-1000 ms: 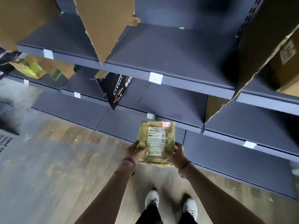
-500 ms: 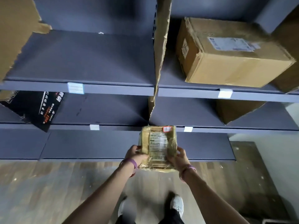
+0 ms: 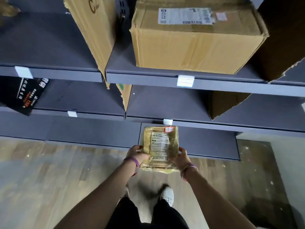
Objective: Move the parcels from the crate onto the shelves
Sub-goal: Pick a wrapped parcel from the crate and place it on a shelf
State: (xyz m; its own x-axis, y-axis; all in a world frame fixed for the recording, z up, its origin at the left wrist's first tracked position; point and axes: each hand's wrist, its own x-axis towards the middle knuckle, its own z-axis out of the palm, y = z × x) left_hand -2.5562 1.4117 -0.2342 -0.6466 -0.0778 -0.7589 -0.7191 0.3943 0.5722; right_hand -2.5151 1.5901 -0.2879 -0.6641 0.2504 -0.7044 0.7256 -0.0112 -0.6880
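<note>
A small parcel (image 3: 160, 147) wrapped in yellowish clear tape, with a white shipping label and a red sticker, is held in front of me at about the height of the lowest shelf (image 3: 206, 142). My left hand (image 3: 137, 153) grips its left edge and my right hand (image 3: 180, 157) grips its right edge. Grey metal shelves (image 3: 148, 80) rise in tiers ahead. The crate is out of view.
A big cardboard box (image 3: 194, 47) stands on the upper shelf at right. Torn cardboard dividers (image 3: 97, 30) stand between shelf bays. A black printed carton (image 3: 21, 95) sits on the middle shelf at left. Below me is a wooden floor (image 3: 57, 176) with my shoes (image 3: 166, 195).
My view has swung right along the shelves and closer in; the big cardboard box now fills the upper right. The parcel stays held in both hands in front of me.
</note>
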